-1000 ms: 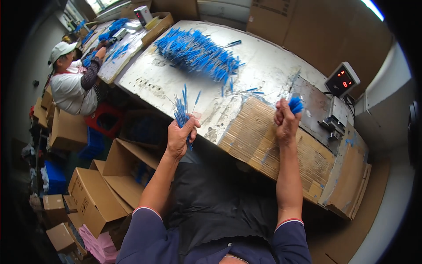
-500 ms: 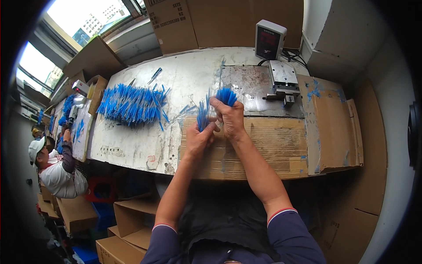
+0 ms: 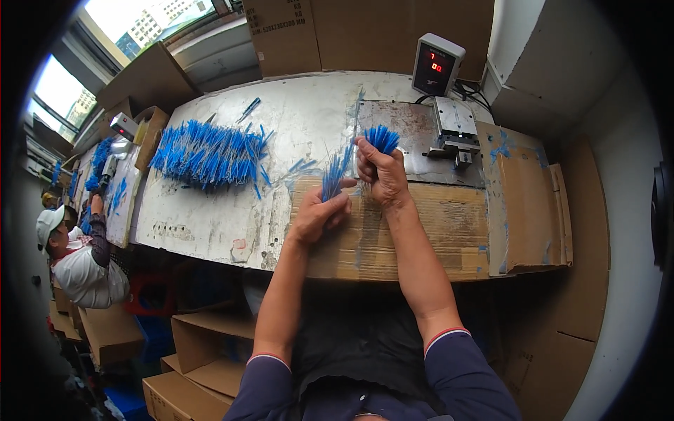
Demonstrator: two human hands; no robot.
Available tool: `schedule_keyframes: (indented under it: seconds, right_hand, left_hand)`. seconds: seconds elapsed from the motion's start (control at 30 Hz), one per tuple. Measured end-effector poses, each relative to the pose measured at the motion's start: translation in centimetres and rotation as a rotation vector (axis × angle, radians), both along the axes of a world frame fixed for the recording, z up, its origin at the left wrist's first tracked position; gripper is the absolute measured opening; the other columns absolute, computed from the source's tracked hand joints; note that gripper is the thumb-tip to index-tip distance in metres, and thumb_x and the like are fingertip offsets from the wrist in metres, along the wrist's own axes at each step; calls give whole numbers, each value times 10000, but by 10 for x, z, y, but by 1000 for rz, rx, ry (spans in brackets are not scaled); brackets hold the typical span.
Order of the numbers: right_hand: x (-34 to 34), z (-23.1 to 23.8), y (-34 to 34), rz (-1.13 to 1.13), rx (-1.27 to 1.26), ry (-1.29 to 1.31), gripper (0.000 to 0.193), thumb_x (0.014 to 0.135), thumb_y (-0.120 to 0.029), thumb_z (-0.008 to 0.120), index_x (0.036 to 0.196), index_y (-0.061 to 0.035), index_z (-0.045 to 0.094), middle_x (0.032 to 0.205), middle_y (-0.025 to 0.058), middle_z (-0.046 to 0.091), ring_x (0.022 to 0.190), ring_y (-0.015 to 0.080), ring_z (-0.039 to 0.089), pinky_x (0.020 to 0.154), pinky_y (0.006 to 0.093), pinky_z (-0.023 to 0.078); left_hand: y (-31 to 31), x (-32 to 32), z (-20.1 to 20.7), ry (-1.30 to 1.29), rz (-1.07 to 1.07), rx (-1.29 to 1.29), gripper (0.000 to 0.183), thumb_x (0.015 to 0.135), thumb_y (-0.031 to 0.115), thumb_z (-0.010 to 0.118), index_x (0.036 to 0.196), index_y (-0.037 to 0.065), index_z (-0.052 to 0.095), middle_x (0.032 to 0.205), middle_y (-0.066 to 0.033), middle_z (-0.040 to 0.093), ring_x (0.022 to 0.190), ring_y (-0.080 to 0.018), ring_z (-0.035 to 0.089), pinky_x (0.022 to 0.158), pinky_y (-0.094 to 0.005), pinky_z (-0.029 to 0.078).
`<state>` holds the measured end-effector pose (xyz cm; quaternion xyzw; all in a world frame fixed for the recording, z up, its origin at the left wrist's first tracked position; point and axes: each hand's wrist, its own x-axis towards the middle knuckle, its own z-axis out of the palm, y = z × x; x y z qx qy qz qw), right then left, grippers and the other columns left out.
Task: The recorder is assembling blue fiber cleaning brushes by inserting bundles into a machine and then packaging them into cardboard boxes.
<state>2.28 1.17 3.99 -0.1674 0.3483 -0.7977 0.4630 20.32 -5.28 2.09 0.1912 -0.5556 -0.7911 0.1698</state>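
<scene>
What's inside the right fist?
A bundle of thin blue stick-like pieces: their blue ends fan out past the top of the right hand. The stretch inside the grip is covered by the hand, so anything else in there can't be seen.

Daylight glares white through the windows (image 3: 149, 19) at upper left; the worktop (image 3: 302, 105) is bright, with deep shadow beneath. Straight edges bow toward the black rim.
</scene>
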Motion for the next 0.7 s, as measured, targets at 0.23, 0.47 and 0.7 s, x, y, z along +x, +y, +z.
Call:
schedule_keyframes:
  seconds: [0.23, 0.47, 0.7]
  right_hand:
    - [-6, -2, 4, 114, -4, -3, 229, 936, -203, 760, 1015, 9, 730, 622, -44, 516, 447, 46, 356, 416, 234, 241]
    - [-16, -4, 6, -54, 62, 26, 154, 929, -148, 735, 957, 4, 729, 661, -11, 577, 474, 68, 423, 426, 236, 301]
    - [-26, 2, 2, -442, 13, -48, 141, 927, -156, 749, 945, -21, 712, 737, 36, 651, 543, 133, 554, 484, 278, 426]
  left_hand:
    - [-1, 2, 6, -54, -87, -22, 461, 984, 223, 702, 1348, -41, 600, 765, -7, 640, 526, -42, 483, 461, -189, 343]
    - [-4, 5, 8, -111, -154, -24, 461, 969, 205, 706, 1361, -16, 605, 754, 6, 626, 529, -35, 467, 474, -197, 332]
    - [-2, 6, 11, -41, -109, 31, 467, 954, 234, 724, 1323, -32, 615, 747, 5, 620, 520, -40, 466, 469, -187, 342]
